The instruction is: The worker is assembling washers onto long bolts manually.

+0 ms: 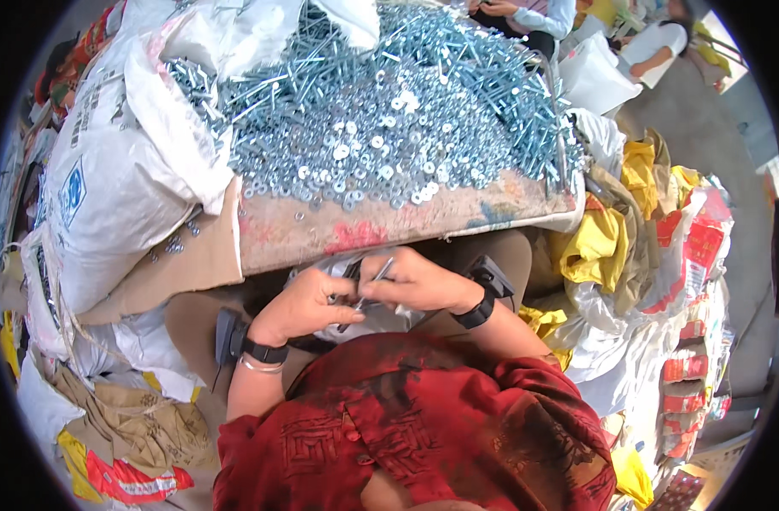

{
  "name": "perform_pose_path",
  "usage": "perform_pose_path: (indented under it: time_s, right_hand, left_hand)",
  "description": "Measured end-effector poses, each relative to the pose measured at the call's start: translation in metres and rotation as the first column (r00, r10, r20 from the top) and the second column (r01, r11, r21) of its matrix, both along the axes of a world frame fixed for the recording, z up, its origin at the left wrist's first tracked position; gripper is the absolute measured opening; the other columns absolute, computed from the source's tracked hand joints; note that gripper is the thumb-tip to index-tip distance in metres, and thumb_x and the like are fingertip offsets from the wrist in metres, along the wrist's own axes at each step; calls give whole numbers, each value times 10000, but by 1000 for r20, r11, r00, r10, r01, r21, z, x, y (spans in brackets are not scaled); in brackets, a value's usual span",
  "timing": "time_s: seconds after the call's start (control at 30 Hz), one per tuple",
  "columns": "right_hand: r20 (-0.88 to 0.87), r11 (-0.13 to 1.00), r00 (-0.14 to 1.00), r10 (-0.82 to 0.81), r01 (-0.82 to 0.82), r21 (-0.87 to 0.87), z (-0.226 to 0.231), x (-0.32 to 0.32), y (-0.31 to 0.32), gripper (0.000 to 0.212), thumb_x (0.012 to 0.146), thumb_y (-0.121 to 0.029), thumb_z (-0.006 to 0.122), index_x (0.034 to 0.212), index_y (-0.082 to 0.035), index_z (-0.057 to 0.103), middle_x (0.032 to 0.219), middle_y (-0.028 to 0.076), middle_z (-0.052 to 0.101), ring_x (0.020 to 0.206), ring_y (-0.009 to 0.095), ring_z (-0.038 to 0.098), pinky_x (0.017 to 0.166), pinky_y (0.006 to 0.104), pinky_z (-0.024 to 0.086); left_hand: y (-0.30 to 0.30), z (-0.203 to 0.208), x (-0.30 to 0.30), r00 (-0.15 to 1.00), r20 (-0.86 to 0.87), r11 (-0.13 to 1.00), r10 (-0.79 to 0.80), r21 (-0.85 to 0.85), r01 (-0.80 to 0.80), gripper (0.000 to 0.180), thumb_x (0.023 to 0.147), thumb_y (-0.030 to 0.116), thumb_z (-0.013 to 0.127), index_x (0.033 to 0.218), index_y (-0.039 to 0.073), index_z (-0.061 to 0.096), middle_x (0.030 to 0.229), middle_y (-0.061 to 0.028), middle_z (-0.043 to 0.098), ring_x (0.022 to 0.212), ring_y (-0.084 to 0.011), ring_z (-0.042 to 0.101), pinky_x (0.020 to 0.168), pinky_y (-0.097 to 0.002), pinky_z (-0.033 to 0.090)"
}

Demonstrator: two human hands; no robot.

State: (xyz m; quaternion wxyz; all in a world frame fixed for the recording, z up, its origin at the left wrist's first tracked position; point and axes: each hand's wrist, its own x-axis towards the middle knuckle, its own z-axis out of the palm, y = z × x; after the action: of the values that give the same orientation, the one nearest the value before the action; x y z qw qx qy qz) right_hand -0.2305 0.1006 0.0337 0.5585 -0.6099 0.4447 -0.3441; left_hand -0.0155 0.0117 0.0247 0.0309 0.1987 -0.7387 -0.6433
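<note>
Over my lap, both hands are close together in front of the table's near edge. My right hand [415, 281] is closed, with a thin silver bolt [383, 270] pinched between thumb and fingers, its shaft slanting up past the knuckles. Beside it my left hand [309, 305] is closed too, thumb and fingertips drawn together near the bolt's lower part. What those fingertips hold is too small to tell. Beyond my hands lies a heap of loose washers [355, 157], and behind and around it a large pile of long silver bolts [483, 72].
A cloth-covered tabletop [279, 226] carries the metal parts. At the left leans a full white woven sack [117, 196] on a cardboard sheet [211, 247]. Yellow bags [594, 247] and stacked red-and-white packages [687, 366] crowd the right. Other people sit at the far side.
</note>
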Motion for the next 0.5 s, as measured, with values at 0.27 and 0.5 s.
perform_pose_path:
  time_s: [0.27, 0.5]
  right_hand:
    - [-323, 477, 357, -876, 554, -682, 32, -173, -114, 249, 920, -235, 602, 973, 1, 662, 814, 186, 696, 777, 331, 688, 690, 435, 514]
    - [-544, 554, -324, -774, 70, -830, 34, -250, -187, 156, 835, -151, 617, 817, -19, 699, 827, 216, 702, 799, 353, 703, 705, 467, 549]
  left_hand:
    - [-3, -9, -11, 964, -133, 961, 231, -121, -247, 211, 865, 40, 620, 1065, -22, 642, 636, -14, 575, 573, -64, 491, 543, -245, 403]
    - [-7, -24, -8, 826, -187, 774, 531, 505, -383, 150, 917, 80, 631, 1057, 37, 598, 665, -51, 610, 495, -27, 428, 419, -193, 286]
